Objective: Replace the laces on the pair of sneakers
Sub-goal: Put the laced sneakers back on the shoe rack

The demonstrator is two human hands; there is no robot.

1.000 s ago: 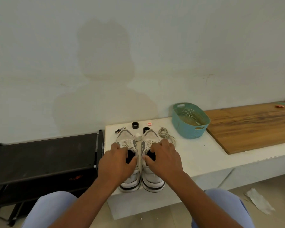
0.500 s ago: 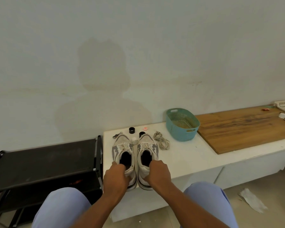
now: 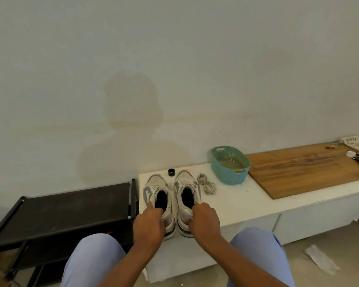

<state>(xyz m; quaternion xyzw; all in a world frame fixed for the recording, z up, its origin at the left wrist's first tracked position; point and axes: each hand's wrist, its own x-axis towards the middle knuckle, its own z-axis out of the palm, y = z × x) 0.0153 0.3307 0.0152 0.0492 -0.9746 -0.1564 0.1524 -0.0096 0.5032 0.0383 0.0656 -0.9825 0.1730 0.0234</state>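
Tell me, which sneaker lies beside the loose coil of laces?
The right sneaker; the loose laces lie just off its outer side, while the left sneaker borders the black rack.

Home entryway: shoe rack [image 3: 71,206], white bench [image 3: 247,204], sneakers [image 3: 172,201].

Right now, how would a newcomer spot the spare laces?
Find the white bench with the teal plastic basket. Between that basket and the right grey-and-white sneaker lies a loose coil of beige laces, the only cord outside a shoe.
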